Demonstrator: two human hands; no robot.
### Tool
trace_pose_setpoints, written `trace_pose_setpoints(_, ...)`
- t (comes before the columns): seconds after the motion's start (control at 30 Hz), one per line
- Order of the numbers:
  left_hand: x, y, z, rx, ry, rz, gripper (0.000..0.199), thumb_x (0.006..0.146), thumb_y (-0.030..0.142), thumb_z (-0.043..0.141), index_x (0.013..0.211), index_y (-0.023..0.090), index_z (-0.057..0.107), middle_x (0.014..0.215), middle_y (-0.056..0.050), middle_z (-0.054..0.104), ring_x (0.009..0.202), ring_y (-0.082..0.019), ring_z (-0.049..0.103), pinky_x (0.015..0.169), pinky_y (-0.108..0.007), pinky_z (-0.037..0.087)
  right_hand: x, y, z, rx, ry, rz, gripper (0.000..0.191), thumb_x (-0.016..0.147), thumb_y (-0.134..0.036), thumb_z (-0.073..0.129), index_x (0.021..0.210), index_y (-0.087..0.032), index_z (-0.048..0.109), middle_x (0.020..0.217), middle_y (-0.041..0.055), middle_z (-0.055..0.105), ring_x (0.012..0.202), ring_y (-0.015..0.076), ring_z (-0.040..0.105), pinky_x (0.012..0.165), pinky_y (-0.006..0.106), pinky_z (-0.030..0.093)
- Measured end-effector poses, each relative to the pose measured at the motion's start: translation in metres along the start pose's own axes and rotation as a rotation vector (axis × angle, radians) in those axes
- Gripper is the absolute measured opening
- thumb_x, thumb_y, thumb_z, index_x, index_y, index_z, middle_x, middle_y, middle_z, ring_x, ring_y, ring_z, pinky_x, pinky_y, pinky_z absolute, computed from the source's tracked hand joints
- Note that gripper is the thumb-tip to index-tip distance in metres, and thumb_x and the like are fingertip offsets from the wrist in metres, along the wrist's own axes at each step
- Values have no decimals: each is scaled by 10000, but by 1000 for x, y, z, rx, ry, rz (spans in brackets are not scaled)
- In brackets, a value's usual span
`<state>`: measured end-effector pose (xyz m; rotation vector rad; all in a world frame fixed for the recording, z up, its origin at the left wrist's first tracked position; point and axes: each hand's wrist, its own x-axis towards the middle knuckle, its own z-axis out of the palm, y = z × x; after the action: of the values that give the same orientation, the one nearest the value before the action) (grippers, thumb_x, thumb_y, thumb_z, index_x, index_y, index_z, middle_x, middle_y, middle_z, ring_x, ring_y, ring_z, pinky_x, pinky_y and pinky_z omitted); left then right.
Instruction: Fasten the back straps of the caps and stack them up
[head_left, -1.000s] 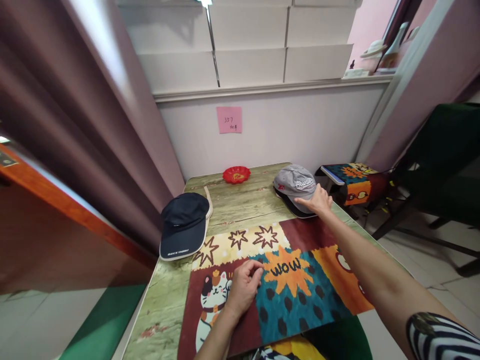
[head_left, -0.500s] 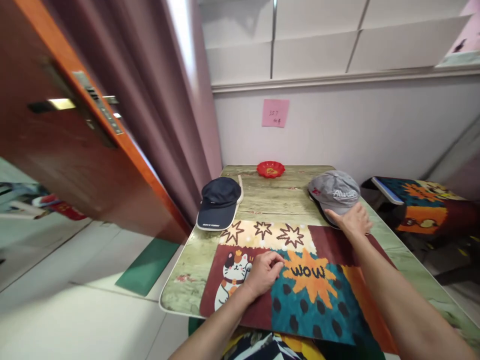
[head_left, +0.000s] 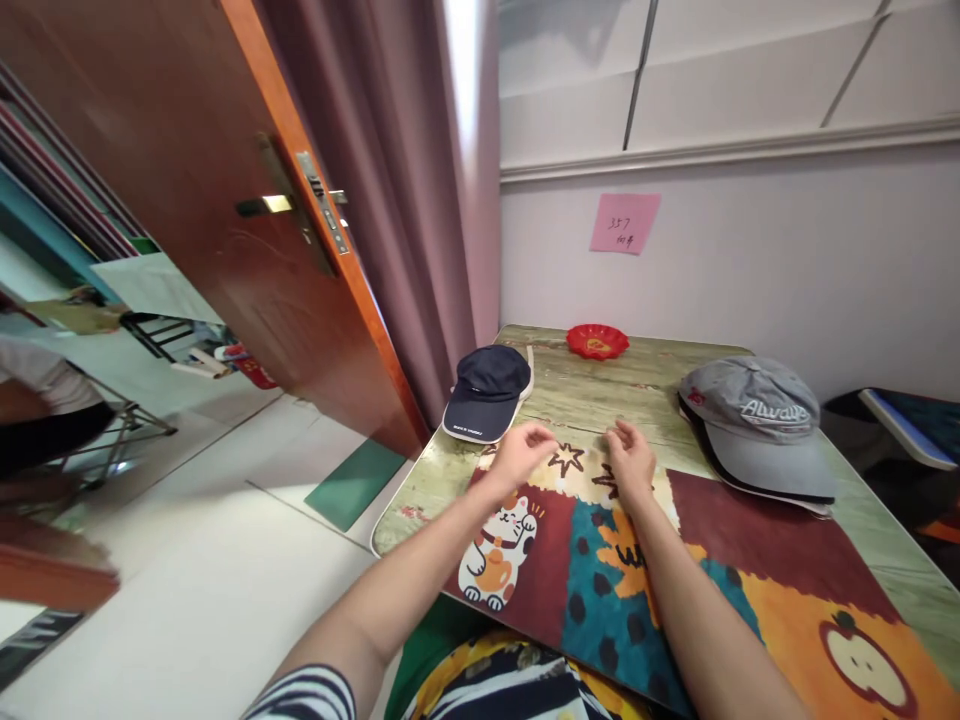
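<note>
Both hands hover over the back part of a colourful painted mat (head_left: 525,580) on the table. My left hand (head_left: 523,458) is loosely curled, with a gap between thumb and fingers and nothing visible in it. It is just right of a dark navy cap (head_left: 489,385) with a pale brim edge, which sits at the table's left side. My right hand (head_left: 631,458) is also empty, its fingers bent and thumb apart, above the mat's star drawings. To its right lies a grey cap (head_left: 757,410) with white "Always" lettering, partly on the mat's back right edge.
A red scalloped dish (head_left: 597,341) stands at the far edge of the table (head_left: 420,500). A pink note (head_left: 625,223) is on the wall. An open wooden door (head_left: 300,300) and a curtain (head_left: 390,190) are on the left. A person's arm (head_left: 30,390) shows at far left.
My right hand has let go of the grey cap and moved left toward my left hand. My left hand has moved forward near the navy cap. The view has turned left.
</note>
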<state>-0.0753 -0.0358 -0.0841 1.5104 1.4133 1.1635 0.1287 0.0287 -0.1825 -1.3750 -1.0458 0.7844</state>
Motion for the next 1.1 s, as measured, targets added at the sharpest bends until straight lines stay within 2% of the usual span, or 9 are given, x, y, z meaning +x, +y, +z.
trace_pose_setpoints(0.03,16,4,-18,124,139,33,139,730,294,735,800,174,719,758,-26,723,682,-156,651,688,-274,521,0,3,-1,21,15,11,552,797,-529,647,1194,-145,657,1027,160,768,955,309,748,883,458,572)
trace_pose_setpoints(0.17,75,15,-85,269,408,57,121,751,281,723,830,191,709,912,-65,725,893,-223,663,857,-341,501,-1,4,-11,117,23,37,520,800,-542,656,1158,-164,658,1003,128,778,952,276,759,821,378,590)
trace_pose_setpoints(0.27,103,12,-111,466,570,42,222,740,328,765,902,198,688,1034,-93,708,1040,-261,641,952,-367,460,-4,3,-13,144,-14,45,509,786,-542,687,1135,-172,672,980,120,781,917,273,761,747,353,594)
trace_pose_setpoints(0.33,114,6,-114,644,587,-25,317,743,428,781,950,212,680,1062,-92,711,1060,-266,642,940,-362,456,-5,3,-12,140,-38,48,514,786,-552,687,1136,-175,674,965,116,781,899,272,759,697,340,592)
trace_pose_setpoints(0.4,121,0,-112,748,550,-104,328,760,482,766,947,228,679,1062,-81,726,1056,-264,650,921,-359,452,-5,5,-11,109,-60,46,525,791,-570,680,1139,-177,677,948,110,779,885,270,755,669,333,591)
trace_pose_setpoints(0.6,133,-3,-107,787,516,-198,163,770,395,741,780,245,677,907,-41,760,932,-248,679,876,-360,445,-4,7,-10,41,-92,20,528,827,-598,631,1153,-185,671,961,100,776,880,264,753,681,346,604)
trace_pose_setpoints(0.87,141,20,-123,742,541,-198,132,730,353,736,661,249,694,796,-37,752,777,-216,663,717,-313,461,-5,4,-9,51,-109,22,501,833,-592,619,1133,-194,666,957,97,772,873,267,752,680,357,603)
trace_pose_setpoints(1.1,148,50,-136,654,627,-78,107,746,332,717,720,228,717,775,-24,738,755,-187,648,718,-280,463,-4,4,-10,91,-109,30,477,804,-583,658,1085,-198,685,936,85,771,841,253,749,714,362,604)
